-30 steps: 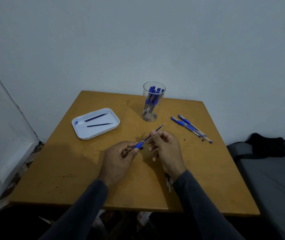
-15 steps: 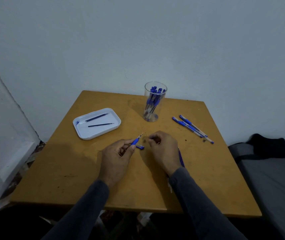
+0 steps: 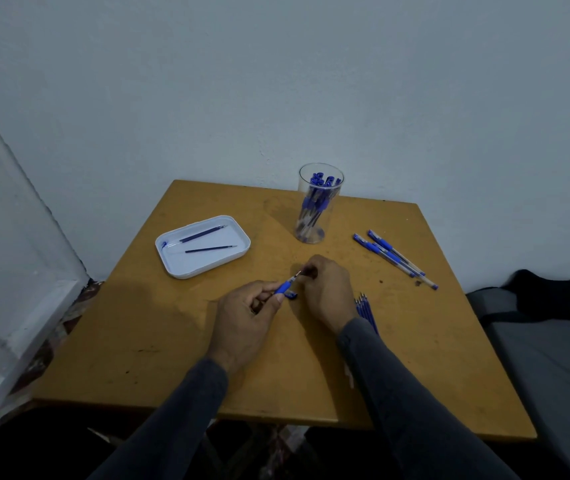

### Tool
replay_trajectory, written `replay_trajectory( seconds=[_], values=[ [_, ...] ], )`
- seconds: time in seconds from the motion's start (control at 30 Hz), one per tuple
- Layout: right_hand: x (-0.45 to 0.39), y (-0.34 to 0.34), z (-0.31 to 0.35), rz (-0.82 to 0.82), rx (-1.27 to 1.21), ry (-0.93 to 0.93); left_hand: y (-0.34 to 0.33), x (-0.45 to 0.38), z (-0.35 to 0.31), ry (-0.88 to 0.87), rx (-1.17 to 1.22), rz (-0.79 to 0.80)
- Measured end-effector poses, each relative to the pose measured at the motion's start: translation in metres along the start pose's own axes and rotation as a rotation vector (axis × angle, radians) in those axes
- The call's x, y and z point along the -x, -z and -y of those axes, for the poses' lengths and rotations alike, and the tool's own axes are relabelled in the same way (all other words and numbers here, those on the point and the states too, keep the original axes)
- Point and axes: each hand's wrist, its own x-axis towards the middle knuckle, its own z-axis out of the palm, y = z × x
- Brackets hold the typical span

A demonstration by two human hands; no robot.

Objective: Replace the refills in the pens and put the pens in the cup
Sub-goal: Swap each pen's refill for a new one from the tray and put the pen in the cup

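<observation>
My left hand (image 3: 247, 315) pinches a blue-gripped pen (image 3: 285, 286) pointing up and right over the middle of the wooden table (image 3: 138, 341). My right hand (image 3: 328, 289) has its curled fingertips at the pen's tip; the small part between them is too small to tell. A blue cap (image 3: 291, 295) lies on the table under the pen. A clear cup (image 3: 316, 206) at the back holds several blue pens. Three more pens (image 3: 392, 258) lie to its right. A bundle of blue refills (image 3: 365, 308) shows beside my right wrist.
A white tray (image 3: 238, 251) at the left holds two dark refills (image 3: 207, 242). A wall runs behind the table and a white ledge stands at the left. At the right is a grey seat (image 3: 553, 358) with a black cloth (image 3: 550, 294).
The long refill that stuck out of the pen a second ago is now inside it. My right hand dropped from the refill's end to the pen's tip. The bundle of refills became visible.
</observation>
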Motion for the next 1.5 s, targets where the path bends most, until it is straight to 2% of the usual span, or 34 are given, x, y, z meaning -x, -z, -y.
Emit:
replay_trajectory(
  seconds=[0.17, 0.27, 0.77, 0.97, 1.03, 1.13, 1.3, 1.5],
  values=[
    [0.017, 0.033, 0.002, 0.068, -0.563, -0.065, 0.0, 0.001, -0.001, -0.01, 0.0, 0.013],
    [0.023, 0.046, 0.003, 0.159, -0.691, -0.041, 0.0, 0.001, -0.001, -0.025, -0.001, 0.017],
    [0.026, 0.051, -0.002, 0.349, -0.52, 0.04, 0.001, 0.003, 0.0, -0.049, 0.007, 0.048],
    [0.026, 0.05, 0.001, 0.28, -0.34, 0.101, 0.002, 0.003, -0.002, -0.054, 0.039, 0.064],
    [0.026, 0.05, 0.001, 0.286, -0.398, 0.086, 0.002, 0.003, -0.002, -0.054, 0.035, 0.065],
    [0.026, 0.051, -0.003, 0.396, -0.549, 0.077, 0.002, 0.003, -0.001, -0.06, 0.023, 0.056],
    [0.026, 0.047, -0.002, 0.302, -0.319, 0.083, 0.002, 0.004, -0.003, -0.084, 0.03, 0.072],
    [0.027, 0.051, -0.009, 0.375, -0.486, 0.128, 0.001, 0.002, -0.001, -0.099, -0.004, 0.075]
  ],
)
